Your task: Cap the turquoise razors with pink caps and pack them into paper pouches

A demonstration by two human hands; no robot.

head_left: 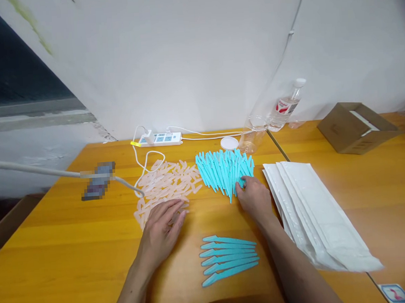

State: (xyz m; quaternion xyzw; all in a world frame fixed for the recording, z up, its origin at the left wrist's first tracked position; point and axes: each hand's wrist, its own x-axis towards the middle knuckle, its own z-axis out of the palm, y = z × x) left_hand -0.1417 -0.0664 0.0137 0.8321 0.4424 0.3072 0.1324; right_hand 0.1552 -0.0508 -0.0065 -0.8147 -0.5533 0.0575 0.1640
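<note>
A heap of turquoise plastic razors [224, 169] lies at the middle of the wooden table [64, 242]. My right hand [255, 197] rests at the heap's near right edge, its fingertips pinching one turquoise piece. To the left spreads a pile of clear pinkish caps [166, 183]. My left hand [163, 229] lies flat on the near edge of that pile, fingers apart. Close to me, several capped turquoise razors [228, 257] lie side by side in a neat row between my forearms.
A stack of white pouches [316, 213] lies to the right. At the back stand a power strip [160, 138] with cables, a white lid [229, 143], a clear bottle [285, 105] and a cardboard box [355, 126]. A blurred dark object [97, 180] sits left.
</note>
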